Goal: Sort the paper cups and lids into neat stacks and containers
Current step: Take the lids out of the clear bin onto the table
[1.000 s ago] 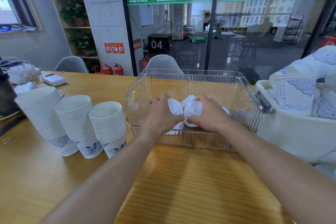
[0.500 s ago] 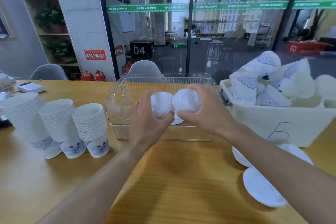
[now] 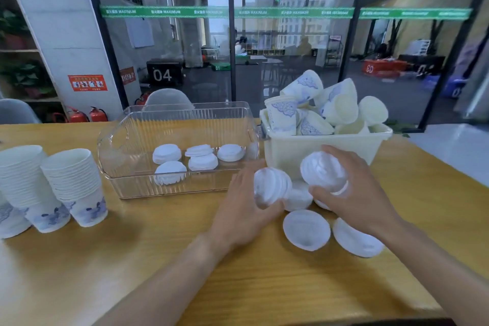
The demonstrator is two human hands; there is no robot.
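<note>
While both hands [image 3: 291, 201] grip lid stacks [image 3: 271, 186], clear bin [image 3: 116, 145] holds lids, white tub [image 3: 291, 151] cups.

Two hands are working over the bench [image 3: 164, 259]: the left hand [image 3: 240, 209] is gripping one stack of white lids [image 3: 271, 186], the right hand [image 3: 354, 193] is gripping another [image 3: 321, 171]. Five lid piles [image 3: 202, 161] are sitting in the one clear container [image 3: 132, 145]. Two loose lids [image 3: 307, 230] are lying on the wood, more half hidden under the hands. Three stacks of paper cups [image 3: 71, 182] are standing at the left, and one white bin [image 3: 291, 148] is holding a heap of loose cups [image 3: 317, 108], too jumbled to count
</note>
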